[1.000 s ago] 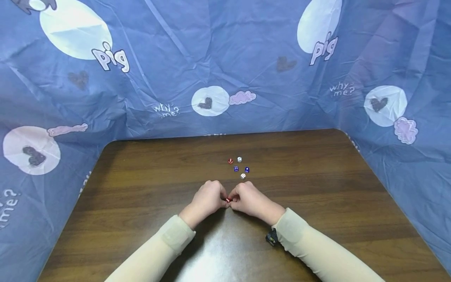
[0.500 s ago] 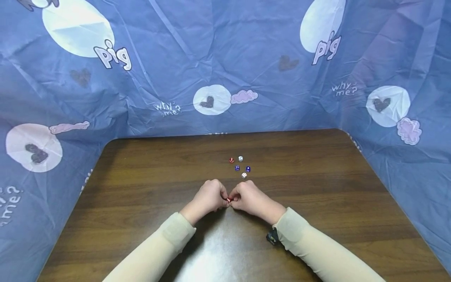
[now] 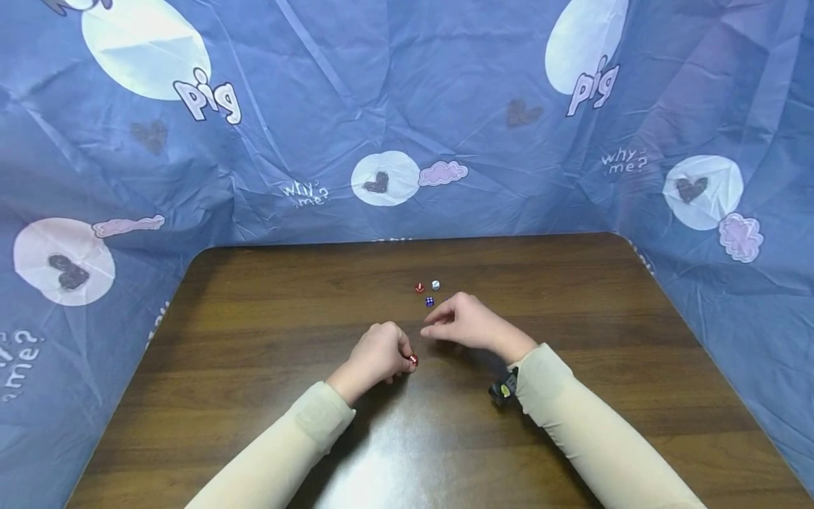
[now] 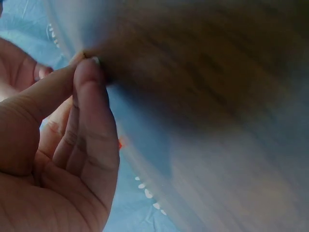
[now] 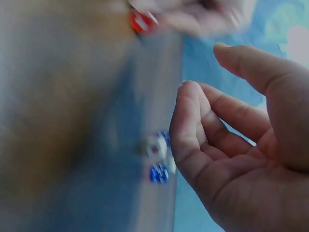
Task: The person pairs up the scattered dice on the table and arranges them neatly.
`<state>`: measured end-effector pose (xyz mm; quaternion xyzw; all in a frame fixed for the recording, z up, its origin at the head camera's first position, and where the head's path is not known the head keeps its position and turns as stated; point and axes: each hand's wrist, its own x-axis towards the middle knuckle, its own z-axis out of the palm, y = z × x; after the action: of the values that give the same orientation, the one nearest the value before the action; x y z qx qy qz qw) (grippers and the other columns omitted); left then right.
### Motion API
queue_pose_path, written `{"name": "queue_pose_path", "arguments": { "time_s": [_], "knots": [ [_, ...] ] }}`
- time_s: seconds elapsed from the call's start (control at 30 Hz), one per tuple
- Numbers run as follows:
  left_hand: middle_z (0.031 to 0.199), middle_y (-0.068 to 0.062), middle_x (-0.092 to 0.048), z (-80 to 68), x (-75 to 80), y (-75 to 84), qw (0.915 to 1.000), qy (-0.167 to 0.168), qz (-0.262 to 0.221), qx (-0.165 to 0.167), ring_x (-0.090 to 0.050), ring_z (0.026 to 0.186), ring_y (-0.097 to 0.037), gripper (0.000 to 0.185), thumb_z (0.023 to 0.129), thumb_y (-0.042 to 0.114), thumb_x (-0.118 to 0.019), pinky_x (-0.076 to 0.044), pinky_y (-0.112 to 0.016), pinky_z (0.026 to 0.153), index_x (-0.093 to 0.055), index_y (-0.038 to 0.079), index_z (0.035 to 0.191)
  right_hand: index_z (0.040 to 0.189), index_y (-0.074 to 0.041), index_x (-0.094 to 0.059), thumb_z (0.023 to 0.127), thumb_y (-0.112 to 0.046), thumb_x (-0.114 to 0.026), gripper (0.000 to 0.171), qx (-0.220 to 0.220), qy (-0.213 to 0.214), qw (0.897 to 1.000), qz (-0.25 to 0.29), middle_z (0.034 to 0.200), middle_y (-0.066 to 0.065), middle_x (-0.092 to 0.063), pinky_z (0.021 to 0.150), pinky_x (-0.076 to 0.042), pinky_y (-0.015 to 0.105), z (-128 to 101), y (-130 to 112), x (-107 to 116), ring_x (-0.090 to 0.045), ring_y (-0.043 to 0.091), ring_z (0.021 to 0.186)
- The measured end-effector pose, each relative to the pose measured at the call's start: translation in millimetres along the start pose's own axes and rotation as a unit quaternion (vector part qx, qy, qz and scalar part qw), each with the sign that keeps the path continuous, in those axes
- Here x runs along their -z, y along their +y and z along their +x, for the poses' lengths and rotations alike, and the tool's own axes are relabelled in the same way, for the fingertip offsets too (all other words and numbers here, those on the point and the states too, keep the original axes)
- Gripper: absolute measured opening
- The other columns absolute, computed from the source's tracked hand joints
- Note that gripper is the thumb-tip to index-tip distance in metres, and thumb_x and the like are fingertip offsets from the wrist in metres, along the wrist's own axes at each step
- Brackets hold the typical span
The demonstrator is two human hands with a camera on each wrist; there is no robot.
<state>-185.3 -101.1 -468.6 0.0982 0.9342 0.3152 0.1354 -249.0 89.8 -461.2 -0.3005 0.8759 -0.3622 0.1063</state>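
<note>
My left hand (image 3: pixel 379 351) pinches a red die (image 3: pixel 414 360) between thumb and fingertips, low over the wooden table. In the right wrist view that same red die (image 5: pixel 143 22) shows at the top, at the left fingertips. My right hand (image 3: pixel 467 324) is apart from it, up and to the right, with nothing between its spread thumb and index finger. Just beyond the right hand lie a blue die (image 3: pixel 429 302), a second red die (image 3: pixel 420 288) and a white die (image 3: pixel 435 285). A nearer white die (image 5: pixel 156 149) shows in the right wrist view, but the right hand hides it in the head view.
The brown wooden table (image 3: pixel 267 311) has rounded far corners. A blue printed cloth (image 3: pixel 305 127) hangs behind it and along both sides. A dark device (image 3: pixel 504 388) sits at the right wrist, by the sleeve cuff.
My right hand has let go of the red die and moved up and right toward the other dice, its thumb and index finger parting. The left hand keeps holding the die in place.
</note>
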Motion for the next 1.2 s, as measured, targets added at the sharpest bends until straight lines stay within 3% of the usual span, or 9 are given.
{"name": "queue_pose_path", "arguments": {
  "time_s": [0.1, 0.23, 0.4, 0.5, 0.6, 0.77, 0.93, 1.2],
  "knots": [
    [0.048, -0.002, -0.059, -0.8, 0.2, 0.2, 0.9996, -0.004, -0.028, -0.002, -0.057, 0.037, -0.016, 0.012, 0.070, 0.011, -0.077, -0.045, -0.026, 0.034, -0.067, 0.012, 0.063, 0.088, -0.013, -0.072, 0.075, -0.035, -0.074, 0.027, -0.038, 0.051, 0.998, 0.008, 0.073, -0.011, -0.066, 0.060, -0.050, 0.026, 14, 8, 17, -0.061, 0.006, 0.068],
    [0.049, -0.003, -0.059, -1.8, 0.5, 0.3, 0.9992, -0.007, -0.038, -0.003, -0.057, 0.038, -0.017, 0.012, 0.071, 0.009, -0.077, -0.046, -0.026, 0.034, -0.067, 0.010, 0.064, 0.089, -0.011, -0.073, 0.072, -0.038, -0.075, 0.032, -0.083, 0.104, 0.991, -0.029, 0.071, -0.009, -0.065, 0.058, -0.048, 0.028, 34, 16, 26, -0.059, 0.009, 0.065],
    [0.049, -0.003, -0.060, -1.8, 0.5, -1.6, 0.9989, -0.013, -0.045, 0.005, -0.057, 0.038, -0.018, 0.012, 0.071, 0.010, -0.077, -0.046, -0.027, 0.035, -0.067, 0.010, 0.065, 0.091, -0.010, -0.072, 0.070, -0.041, -0.075, 0.038, -0.132, 0.109, 0.984, -0.058, 0.078, -0.005, -0.066, 0.067, -0.048, 0.030, 57, 18, 20, -0.057, 0.015, 0.079],
    [0.049, -0.002, -0.060, -1.1, 0.7, -2.1, 0.9987, -0.012, -0.049, 0.009, -0.058, 0.039, -0.018, 0.012, 0.072, 0.011, -0.077, -0.046, -0.027, 0.035, -0.067, 0.011, 0.064, 0.090, -0.010, -0.072, 0.070, -0.041, -0.075, 0.037, -0.161, 0.106, 0.979, -0.072, 0.085, -0.001, -0.067, 0.075, -0.047, 0.033, 68, 15, 15, -0.055, 0.023, 0.092],
    [0.049, -0.003, -0.059, -1.2, 1.0, -2.2, 0.9985, -0.011, -0.052, 0.014, -0.058, 0.039, -0.019, 0.012, 0.071, 0.011, -0.076, -0.046, -0.027, 0.034, -0.066, 0.012, 0.065, 0.086, -0.011, -0.073, 0.069, -0.039, -0.076, 0.033, -0.180, 0.101, 0.974, -0.096, 0.086, 0.000, -0.067, 0.078, -0.047, 0.033, 76, 10, 9, -0.054, 0.025, 0.095],
    [0.048, -0.004, -0.059, -3.5, 1.0, -1.3, 0.9980, -0.007, -0.059, 0.019, -0.058, 0.039, -0.019, 0.012, 0.071, 0.011, -0.077, -0.046, -0.028, 0.034, -0.066, 0.011, 0.065, 0.070, -0.012, -0.071, 0.067, -0.034, -0.079, 0.024, -0.188, 0.116, 0.966, -0.136, 0.072, -0.001, -0.065, 0.072, -0.049, 0.032, 85, 6, -1, -0.059, 0.024, 0.083],
    [0.049, -0.006, -0.059, -5.8, -0.5, -1.5, 0.9973, -0.013, -0.069, 0.018, -0.058, 0.039, -0.021, 0.011, 0.072, 0.011, -0.076, -0.046, -0.029, 0.033, -0.067, 0.010, 0.067, 0.057, -0.014, -0.064, 0.064, -0.033, -0.081, 0.026, -0.205, 0.130, 0.958, -0.156, 0.060, -0.003, -0.060, 0.067, -0.049, 0.034, 88, 6, -7, -0.060, 0.024, 0.074],
    [0.048, -0.005, -0.059, -6.4, -0.9, -3.8, 0.9971, -0.008, -0.070, 0.028, -0.058, 0.039, -0.021, 0.011, 0.072, 0.012, -0.076, -0.046, -0.029, 0.033, -0.067, 0.013, 0.066, 0.051, -0.015, -0.059, 0.066, -0.030, -0.079, 0.030, -0.197, 0.129, 0.955, -0.181, 0.050, -0.004, -0.055, 0.062, -0.049, 0.034, 91, 6, -12, -0.056, 0.019, 0.061]
  ]
}}
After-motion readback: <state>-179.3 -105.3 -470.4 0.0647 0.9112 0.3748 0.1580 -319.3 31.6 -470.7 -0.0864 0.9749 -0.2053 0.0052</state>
